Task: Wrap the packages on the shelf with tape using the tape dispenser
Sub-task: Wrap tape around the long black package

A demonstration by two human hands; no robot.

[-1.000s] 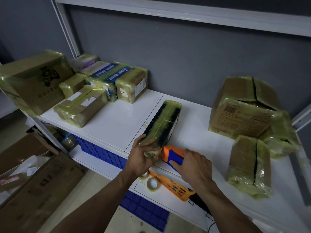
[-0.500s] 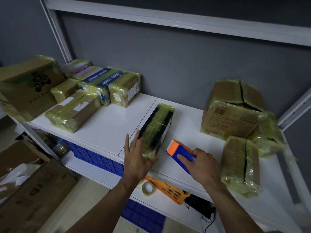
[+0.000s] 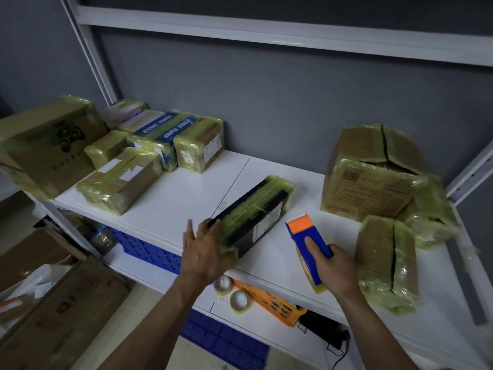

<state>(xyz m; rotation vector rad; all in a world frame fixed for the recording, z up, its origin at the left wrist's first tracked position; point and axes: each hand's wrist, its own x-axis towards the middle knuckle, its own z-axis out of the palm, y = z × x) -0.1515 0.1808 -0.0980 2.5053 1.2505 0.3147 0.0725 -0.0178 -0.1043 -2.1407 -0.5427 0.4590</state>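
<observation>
The long black rectangular package [image 3: 253, 212], wrapped in yellowish clear tape, lies flat at centre frame on the white shelf [image 3: 170, 209]. Its long axis runs from lower left to upper right. The left hand [image 3: 205, 252] grips and covers its near end. To the right, apart from the package, the right hand [image 3: 336, 271] holds the blue-and-orange tape dispenser [image 3: 306, 236]. The dispenser's roll is partly hidden.

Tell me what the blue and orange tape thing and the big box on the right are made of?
The tape dispenser looks like hard, smooth plastic: blue and orange, slightly shiny. The big box looks like cardboard: dull brown, folded flaps, wrapped in shiny yellowish tape.
</observation>
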